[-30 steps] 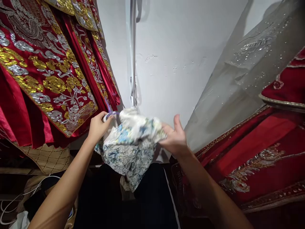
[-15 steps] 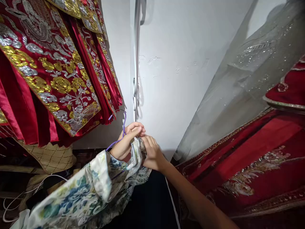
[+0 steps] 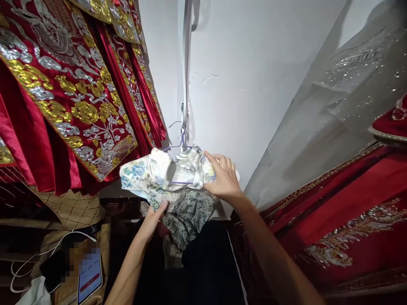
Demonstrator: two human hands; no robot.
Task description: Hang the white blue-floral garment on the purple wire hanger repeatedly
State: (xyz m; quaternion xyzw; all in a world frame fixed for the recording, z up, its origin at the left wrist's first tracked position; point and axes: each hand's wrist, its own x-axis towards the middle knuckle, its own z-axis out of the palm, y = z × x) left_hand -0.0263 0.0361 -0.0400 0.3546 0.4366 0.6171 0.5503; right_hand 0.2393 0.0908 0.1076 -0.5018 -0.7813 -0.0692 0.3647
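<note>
A white shirt with a blue, green and yellow floral print (image 3: 184, 201) is in front of me, draped over a thin purple clothes hanger (image 3: 181, 183). The hanger's hook stands up above the collar, close to a metal pole. My right hand (image 3: 224, 177) grips the shirt at its right shoulder, with the fingers over the top edge. Lower on the left, my left hand (image 3: 155, 216) pinches the fabric beneath the sleeve, its thumb in front and its other fingers hidden behind the cloth.
Red garments with gold and silver embroidery (image 3: 85, 112) hang at the left. A metal pole (image 3: 187, 63) runs along the white wall. Sheer sparkly fabric (image 3: 318, 114) and a red beaded garment (image 3: 349, 212) are at the right. A phone (image 3: 90, 275) and a white cable (image 3: 60, 239) lie lower left.
The shirt, earlier bunched around my left forearm with the hanger dangling beside that hand, is now spread over the hanger. My hands have moved apart, the left one down and out of the sleeve.
</note>
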